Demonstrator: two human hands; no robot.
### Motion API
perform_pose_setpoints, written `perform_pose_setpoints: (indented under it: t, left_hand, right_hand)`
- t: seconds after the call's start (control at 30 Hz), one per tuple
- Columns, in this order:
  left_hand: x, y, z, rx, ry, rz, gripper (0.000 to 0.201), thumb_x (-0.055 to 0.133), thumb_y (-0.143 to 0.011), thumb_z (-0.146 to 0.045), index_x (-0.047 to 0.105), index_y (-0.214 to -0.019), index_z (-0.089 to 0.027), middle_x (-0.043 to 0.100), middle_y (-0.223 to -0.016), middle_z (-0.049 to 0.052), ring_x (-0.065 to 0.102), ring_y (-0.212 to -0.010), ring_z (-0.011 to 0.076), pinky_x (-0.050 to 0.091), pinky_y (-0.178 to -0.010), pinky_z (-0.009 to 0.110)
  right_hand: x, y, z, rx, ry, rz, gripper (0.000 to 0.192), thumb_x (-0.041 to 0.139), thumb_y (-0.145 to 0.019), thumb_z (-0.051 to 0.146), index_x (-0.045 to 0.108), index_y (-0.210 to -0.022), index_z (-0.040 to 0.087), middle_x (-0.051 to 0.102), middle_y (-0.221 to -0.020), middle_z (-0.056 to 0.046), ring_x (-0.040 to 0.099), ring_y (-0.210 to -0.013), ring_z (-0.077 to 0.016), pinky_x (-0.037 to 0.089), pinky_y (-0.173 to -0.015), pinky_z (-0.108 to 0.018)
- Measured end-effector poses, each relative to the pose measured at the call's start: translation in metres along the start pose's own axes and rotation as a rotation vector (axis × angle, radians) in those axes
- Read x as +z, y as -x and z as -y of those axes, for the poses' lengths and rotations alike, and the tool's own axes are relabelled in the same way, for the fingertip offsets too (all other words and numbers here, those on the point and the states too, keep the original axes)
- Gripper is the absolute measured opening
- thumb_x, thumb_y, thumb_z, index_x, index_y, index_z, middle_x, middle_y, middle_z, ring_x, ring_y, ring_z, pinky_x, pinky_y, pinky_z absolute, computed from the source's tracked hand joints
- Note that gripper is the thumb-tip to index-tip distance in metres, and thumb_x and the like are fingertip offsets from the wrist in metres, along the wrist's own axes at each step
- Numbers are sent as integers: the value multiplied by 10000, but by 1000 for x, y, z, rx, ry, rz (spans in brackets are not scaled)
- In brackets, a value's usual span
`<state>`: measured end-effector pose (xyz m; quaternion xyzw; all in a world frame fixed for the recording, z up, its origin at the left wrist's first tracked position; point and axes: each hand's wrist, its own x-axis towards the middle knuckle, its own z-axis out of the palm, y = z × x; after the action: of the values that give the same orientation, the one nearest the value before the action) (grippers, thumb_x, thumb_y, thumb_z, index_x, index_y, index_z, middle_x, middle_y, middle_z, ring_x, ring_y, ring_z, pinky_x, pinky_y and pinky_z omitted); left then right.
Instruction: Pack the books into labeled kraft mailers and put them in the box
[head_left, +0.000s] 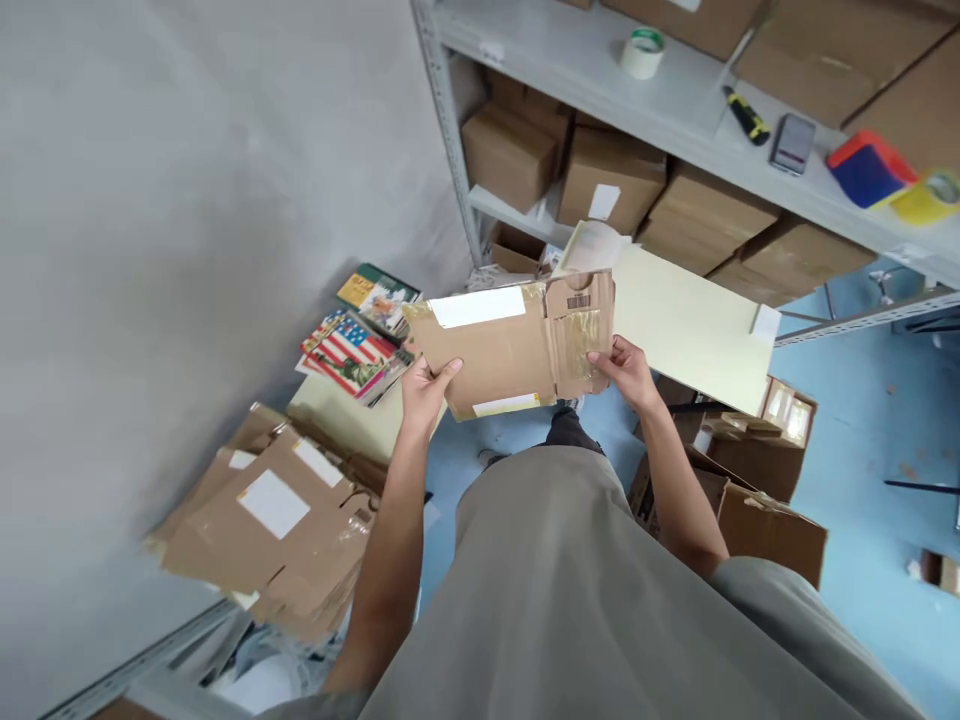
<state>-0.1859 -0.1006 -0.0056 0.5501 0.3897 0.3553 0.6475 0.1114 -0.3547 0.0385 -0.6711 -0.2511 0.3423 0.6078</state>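
I hold a flat brown cardboard mailer (pixel 504 352) in front of my chest with both hands. My left hand (pixel 424 389) grips its lower left edge, thumb on top. Its right end, where clear tape and a barcode label show, is gripped by my right hand (pixel 627 369). A white label sits on the mailer's upper left and a yellow strip near its bottom edge. Behind the mailer a large pale cream sheet (pixel 694 326) sticks out to the right.
A grey metal shelf (pixel 675 125) carries a tape roll (pixel 643 52), a utility knife (pixel 746 115), a phone (pixel 793 143) and cardboard boxes (pixel 510 155). Flattened mailers (pixel 270 520) pile at lower left, books (pixel 352 350) beyond them. An open box (pixel 757 520) stands on the blue floor.
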Motion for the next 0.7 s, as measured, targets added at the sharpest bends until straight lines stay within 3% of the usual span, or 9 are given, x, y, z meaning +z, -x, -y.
perform_pose_setpoints:
  t: [0.1, 0.27, 0.43, 0.53, 0.7]
  left_hand:
    - [60, -28, 5, 3, -57, 77, 692, 1077, -711, -699, 834, -1109, -188, 906, -1181, 127, 845, -1080, 301, 682, -962, 411]
    - [174, -74, 23, -31, -108, 201, 731, 1051, -713, -752, 838, -1127, -189, 909, -1193, 139, 849, -1064, 313, 694, -937, 419]
    - [281, -113, 50, -6, -172, 337, 727, 1013, -773, -745, 814, -1210, -199, 893, -1312, 172, 845, -1214, 352, 696, -1095, 493]
    - [330, -128, 65, 39, -191, 395, 698, 948, -864, -724, 760, -1308, -219, 855, -1420, 189, 806, -1369, 366, 636, -1239, 541]
    - [386, -135, 84, 35, -264, 523, 626, 850, -960, -642, 706, -1423, -246, 795, -1537, 189, 720, -1527, 361, 571, -1323, 543]
  right_hand:
    - [-56, -15, -8, -11, 37, -40, 635, 1047, -769, 783, 768, -1041, 282, 866, -966, -34, 808, -904, -263, 711, -876, -407]
    - [-152, -51, -20, -102, 116, -213, 653, 914, -870, 873, 777, -1075, 268, 837, -961, -44, 778, -903, -258, 682, -830, -388]
    - [-242, -77, -31, -94, 251, -337, 630, 865, -916, 879, 777, -969, 258, 798, -858, -31, 745, -813, -250, 668, -798, -395]
    - [-285, -84, -41, -84, 341, -379, 638, 810, -949, 898, 766, -990, 263, 841, -949, -72, 785, -904, -290, 696, -908, -452]
    - [-325, -86, -73, -11, 416, -385, 805, 686, -1005, 932, 717, -1442, 256, 817, -1455, -216, 772, -1354, -424, 615, -1250, -674]
